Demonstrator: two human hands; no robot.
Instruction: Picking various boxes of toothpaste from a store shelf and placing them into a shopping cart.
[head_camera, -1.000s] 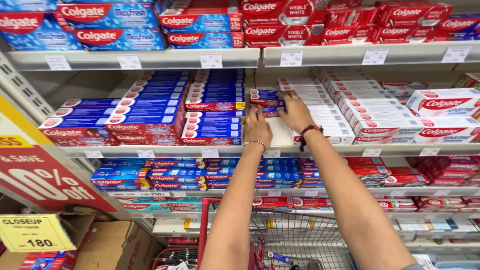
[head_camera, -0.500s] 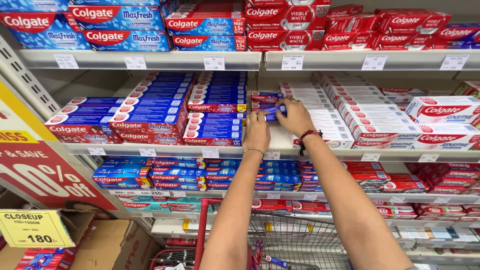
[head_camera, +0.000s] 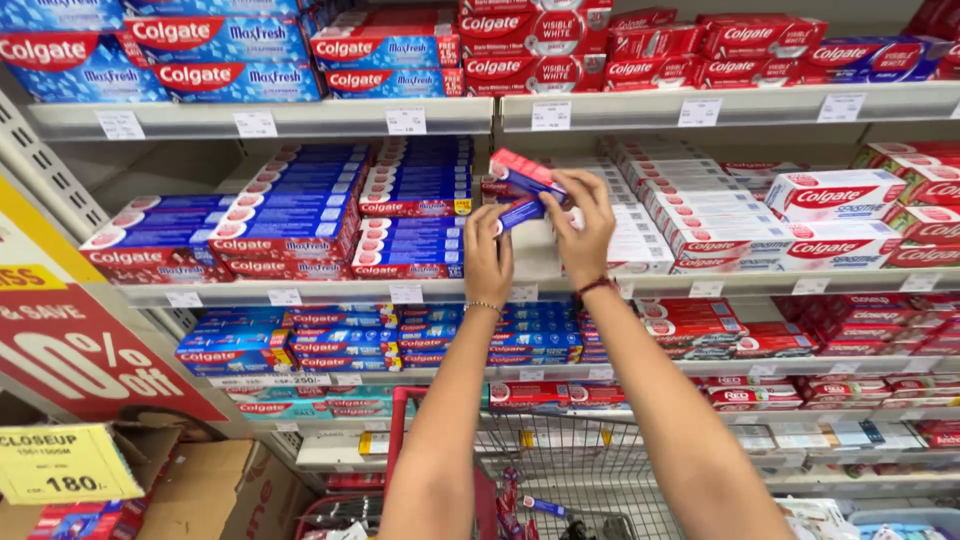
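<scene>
Both my arms reach up to the middle shelf (head_camera: 300, 292) of a toothpaste display. My left hand (head_camera: 487, 255) grips a small blue toothpaste box (head_camera: 520, 213), tilted. My right hand (head_camera: 583, 225) holds a red-and-blue toothpaste box (head_camera: 525, 173) just above it, lifted off the shelf. Both boxes hang in a gap between stacked blue boxes (head_camera: 412, 215) on the left and white boxes (head_camera: 640, 240) on the right. A bracelet sits on each wrist.
Shelves above and below are packed with red, blue and white toothpaste boxes. A red-handled wire shopping cart (head_camera: 560, 460) stands below my arms. Red and yellow sale signs (head_camera: 70, 350) and cardboard cartons (head_camera: 200, 490) sit at lower left.
Both hands have pulled back from deep in the shelf gap, and each now lifts out a toothpaste box. The view has moved closer to the shelf.
</scene>
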